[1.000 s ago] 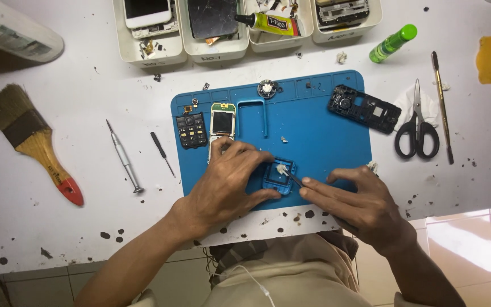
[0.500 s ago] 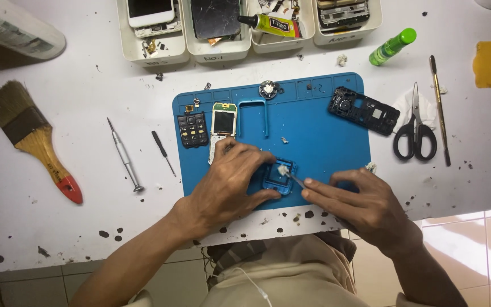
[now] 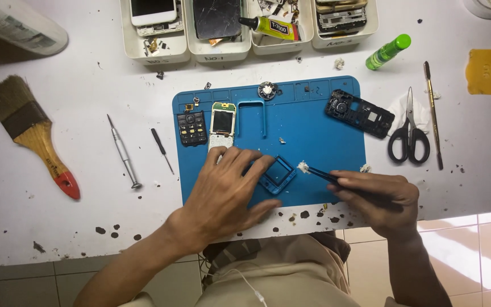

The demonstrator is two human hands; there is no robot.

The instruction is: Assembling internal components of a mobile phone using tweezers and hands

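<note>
— Gripping what, exactly, is each hand?

— Looking down from the head camera, the left hand [image 3: 223, 190] is lying flat on the blue mat [image 3: 313, 133], fingers spread, pinning down a small blue phone frame [image 3: 278, 174] with its fingertips. So its grip is pressing rather than closing around anything. The right hand [image 3: 379, 199] is pinching a thin dark tool [image 3: 328, 175], grip narrow and tight, and a white tuft at the tool's tip [image 3: 303, 166] is sitting just beside the frame's right edge.

— Where is the frame lying?

— Near the front of the mat, between the two hands, and partly under the left fingers.

— What else is lying on the mat?

— A black keypad [image 3: 192, 128] and a small phone board with a screen [image 3: 221, 126] are sitting side by side at the left, just beyond the left hand. A round silver part [image 3: 267, 90] is resting at the far edge, and a black phone back frame [image 3: 360, 113] is hanging over the right corner.

— And on the bench around it?

— Scissors [image 3: 408, 134] and a thin brush [image 3: 432, 113] are lying to the right, with a green bottle [image 3: 388, 52] beyond them. Two small screwdrivers [image 3: 123, 151] and a wooden paintbrush [image 3: 29, 131] are lying to the left. White trays [image 3: 223, 51] holding phones and a glue tube [image 3: 268, 25] are lining the far side.
</note>
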